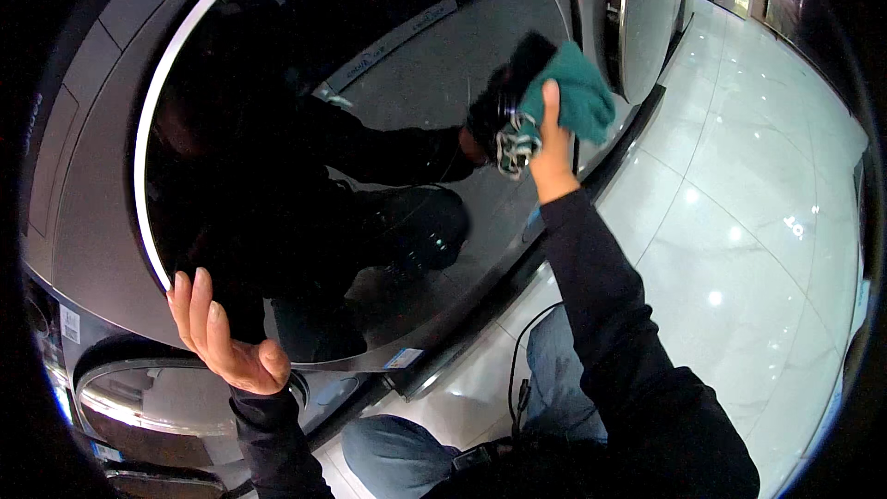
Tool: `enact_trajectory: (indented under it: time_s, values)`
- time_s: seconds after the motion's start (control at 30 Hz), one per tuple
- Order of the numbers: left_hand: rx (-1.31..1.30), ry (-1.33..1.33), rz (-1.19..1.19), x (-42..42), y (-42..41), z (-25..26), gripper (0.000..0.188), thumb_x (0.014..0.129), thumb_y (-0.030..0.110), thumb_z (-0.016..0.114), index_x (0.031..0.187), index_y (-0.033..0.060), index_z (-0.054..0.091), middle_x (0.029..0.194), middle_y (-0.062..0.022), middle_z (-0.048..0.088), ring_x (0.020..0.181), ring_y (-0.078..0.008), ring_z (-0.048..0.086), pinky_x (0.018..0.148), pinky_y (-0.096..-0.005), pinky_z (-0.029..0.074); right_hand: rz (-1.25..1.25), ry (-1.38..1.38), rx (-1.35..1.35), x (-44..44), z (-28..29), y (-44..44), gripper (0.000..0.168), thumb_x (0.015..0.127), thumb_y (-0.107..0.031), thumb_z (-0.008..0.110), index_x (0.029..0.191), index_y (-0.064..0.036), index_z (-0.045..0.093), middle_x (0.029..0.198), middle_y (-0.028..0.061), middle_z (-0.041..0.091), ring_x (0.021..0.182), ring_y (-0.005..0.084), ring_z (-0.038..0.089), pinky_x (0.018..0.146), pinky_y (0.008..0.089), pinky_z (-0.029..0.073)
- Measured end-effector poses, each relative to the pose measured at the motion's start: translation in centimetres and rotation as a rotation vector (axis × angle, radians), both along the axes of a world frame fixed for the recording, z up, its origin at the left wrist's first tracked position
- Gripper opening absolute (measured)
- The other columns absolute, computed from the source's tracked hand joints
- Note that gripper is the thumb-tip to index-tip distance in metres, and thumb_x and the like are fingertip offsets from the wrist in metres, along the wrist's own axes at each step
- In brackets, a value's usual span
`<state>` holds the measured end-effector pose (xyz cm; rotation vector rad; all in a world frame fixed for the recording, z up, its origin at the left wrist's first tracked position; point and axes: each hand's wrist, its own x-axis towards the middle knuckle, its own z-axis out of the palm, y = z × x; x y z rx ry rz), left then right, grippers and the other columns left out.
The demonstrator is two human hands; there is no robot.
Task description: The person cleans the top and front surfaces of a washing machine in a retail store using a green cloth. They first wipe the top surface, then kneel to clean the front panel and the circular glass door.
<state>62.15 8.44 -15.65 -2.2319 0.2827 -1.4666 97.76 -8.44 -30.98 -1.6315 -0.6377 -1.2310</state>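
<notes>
A large round door of dark glossy glass (388,222), rimmed by a bright ring, fills the front of a grey appliance (90,201), apparently a washing machine or dryer. My right hand (554,145) holds a green cloth (578,93) with pale frayed edging against the right side of the glass. My left hand (232,346) is at the door's lower left rim, its fingers raised and apart, with nothing in it; the fingertips are at the ring, though contact cannot be told. The glass mirrors my arm, the cloth and my legs.
Another appliance with a round door (156,398) stands at the lower left, and a further one (641,28) at the upper right. A dark plinth edge (478,319) runs along the machines' base. Glossy pale floor tiles (721,222) lie to the right. A black cable (514,367) hangs by my knees.
</notes>
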Motion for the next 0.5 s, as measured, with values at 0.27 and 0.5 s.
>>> enact_trajectory:
  time_s: [0.27,0.5]
  values:
    - [-0.016,0.006,0.035,-0.8,0.7,0.1,0.050,0.092,0.040,0.033,0.128,0.0056,0.033,0.126,-0.0209,0.045,0.119,-0.0389,0.039,0.102,-0.0498,0.024,0.999,1.391,1.274,-13.8,-10.2,4.8,0.051,0.081,-0.062,0.045,0.072,-0.012,0.053,0.066,0.0035,0.053,0.057,0.0150,0.053,0.055,0.0298,0.048]
    - [-0.063,-0.055,0.064,-0.4,0.6,-0.3,0.051,0.089,0.048,0.032,0.127,0.0140,0.036,0.123,-0.0159,0.048,0.120,-0.0332,0.040,0.103,-0.0484,0.025,0.947,1.681,0.647,-27.6,-8.6,6.9,0.067,0.088,-0.059,0.028,0.095,0.001,0.057,0.090,0.0084,0.060,0.088,0.0221,0.056,0.084,0.0312,0.041]
